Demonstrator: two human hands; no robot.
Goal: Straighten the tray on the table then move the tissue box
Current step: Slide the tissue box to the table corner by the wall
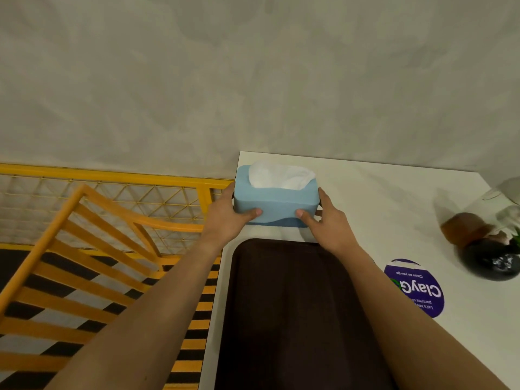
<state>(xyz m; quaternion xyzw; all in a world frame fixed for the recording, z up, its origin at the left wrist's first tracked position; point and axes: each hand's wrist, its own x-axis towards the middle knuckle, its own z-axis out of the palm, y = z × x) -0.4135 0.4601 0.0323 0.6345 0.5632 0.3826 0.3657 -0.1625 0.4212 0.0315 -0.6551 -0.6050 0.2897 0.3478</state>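
A light blue tissue box (277, 202) with white tissue poking out of its top stands at the far left corner of the white table (380, 209), close to the wall. My left hand (229, 215) grips its left end and my right hand (326, 220) grips its right end, thumbs pressed on the near face. A dark brown tray (292, 305) lies just in front of the box, its long sides running parallel to the table's left edge. Both forearms reach over the tray.
A round purple sticker (416, 288) lies on the table right of the tray. A dark round vase with a brown stopper and glass parts (489, 249) stands at the far right. An orange slatted chair (84, 249) and yellow mesh fence (112, 187) stand left of the table.
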